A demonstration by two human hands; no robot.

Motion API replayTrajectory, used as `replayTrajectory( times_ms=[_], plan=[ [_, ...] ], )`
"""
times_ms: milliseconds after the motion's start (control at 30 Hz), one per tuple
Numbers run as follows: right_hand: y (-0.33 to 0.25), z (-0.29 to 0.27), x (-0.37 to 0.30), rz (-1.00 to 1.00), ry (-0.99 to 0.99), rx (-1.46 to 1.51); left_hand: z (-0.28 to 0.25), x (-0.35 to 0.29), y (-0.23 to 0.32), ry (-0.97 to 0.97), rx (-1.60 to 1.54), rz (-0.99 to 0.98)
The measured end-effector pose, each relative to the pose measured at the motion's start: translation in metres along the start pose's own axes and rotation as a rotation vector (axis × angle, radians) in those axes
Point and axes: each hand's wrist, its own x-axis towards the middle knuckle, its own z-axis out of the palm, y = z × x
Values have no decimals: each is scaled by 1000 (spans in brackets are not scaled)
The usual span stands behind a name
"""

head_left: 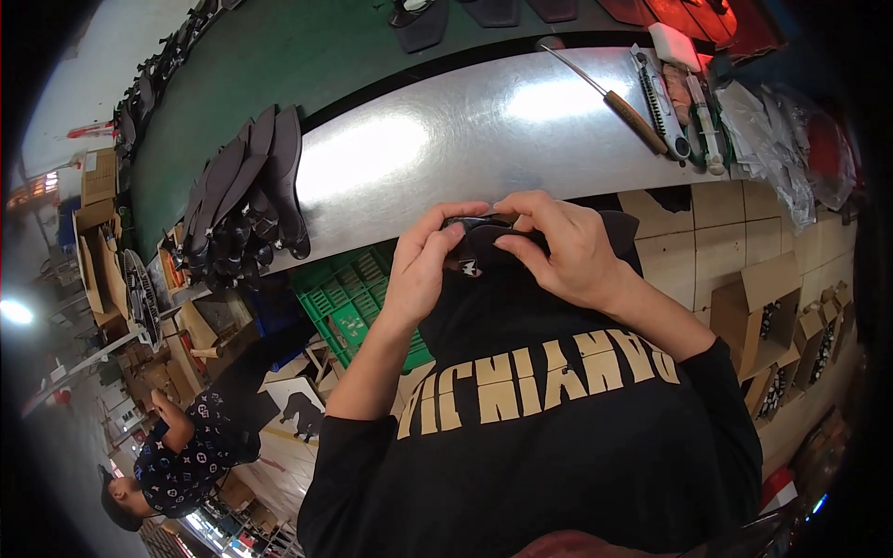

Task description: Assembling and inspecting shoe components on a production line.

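Head view, both hands pinching dark curved sandal, glossy metal bench

Past my left hand I had free room across the bench; piled sandals blocked farther left, an awl farther right.

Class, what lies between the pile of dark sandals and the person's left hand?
Left of the left hand, the head view shows metal tabletop and, below its edge, a green plastic crate.
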Motion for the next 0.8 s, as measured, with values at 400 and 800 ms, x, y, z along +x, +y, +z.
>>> replayTrajectory(
  times_ms=[400, 800],
  plan=[
    [2, 5, -7, 228, -69, 124, -2, 5, -14, 4, 343, 91],
    [27, -30, 42, 328, -206, 397, -25, -4, 9, 129, -34, 166]
  ],
)
